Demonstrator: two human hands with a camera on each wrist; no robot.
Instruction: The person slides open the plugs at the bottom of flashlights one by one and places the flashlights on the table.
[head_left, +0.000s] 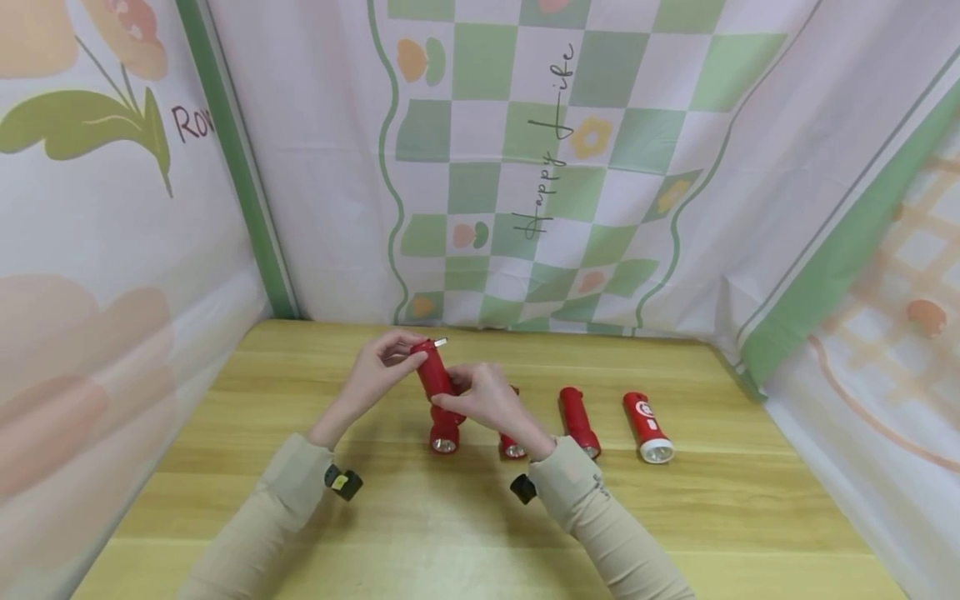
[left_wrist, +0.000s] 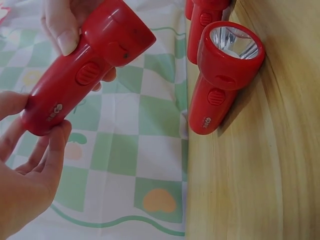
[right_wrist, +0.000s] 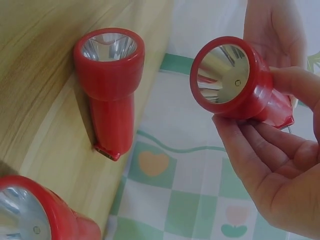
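Observation:
Both hands hold a red flashlight above the table. The left hand pinches its tail end between thumb and fingers, where a small silvery metal piece sticks out. The right hand grips it near the lamp head, with the thumb on the body. A ridged red switch shows on its side in the left wrist view. Its round reflector faces the camera in the right wrist view. Just below the hands lies another red flashlight on the table.
To the right on the wooden table lie a red flashlight partly hidden by the right hand, another red one, and a red flashlight with a white rim. A checked green-and-white curtain hangs at the table's far edge.

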